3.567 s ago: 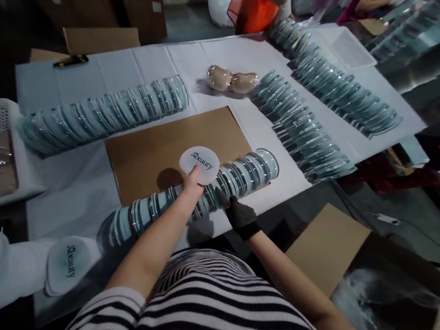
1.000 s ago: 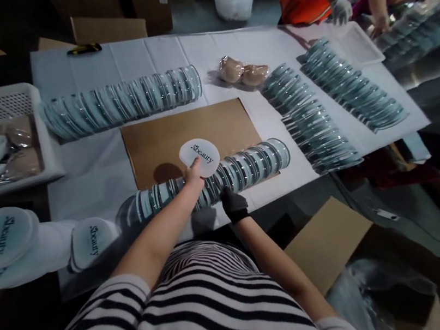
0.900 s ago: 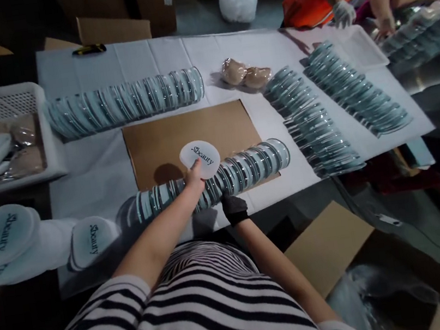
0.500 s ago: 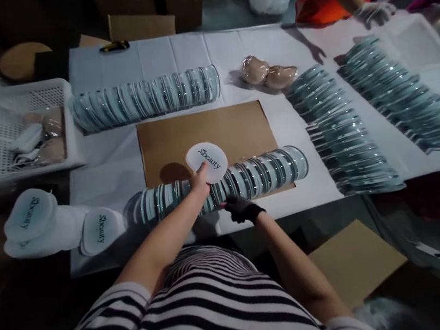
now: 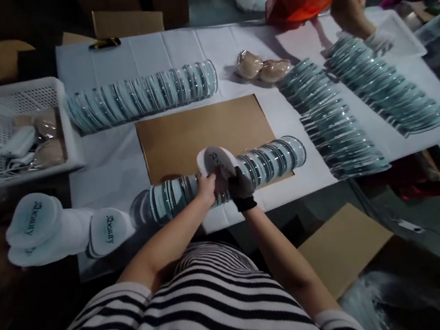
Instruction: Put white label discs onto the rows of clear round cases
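A rounded white card [image 5: 217, 159] printed with dark "beauty" lettering is held upright between my hands, its front in shadow. My bare left hand [image 5: 207, 188] pinches its lower left edge. At its right edge, my right hand [image 5: 242, 185], in a dark glove, is closed on the card; its fingertips are partly hidden. Behind and below both hands runs a row of clear round plastic cases [image 5: 273, 160] with pale teal inserts, standing on edge. The row lies partly on a brown cardboard sheet [image 5: 201, 126].
Stacked printed cards [image 5: 32, 220] stand at the left, near a white basket [image 5: 68, 121]. More case rows lie at the back [image 5: 143, 95] and right [image 5: 333, 120]. Wrapped beige cups [image 5: 274, 70] and a box cutter [image 5: 105, 43] lie behind. A co-worker's gloved hand [image 5: 381, 41] reaches in.
My right hand has risen from the front of the row to the card. The card has tilted and its face darkened. The co-worker's hand has come down to the far right row.
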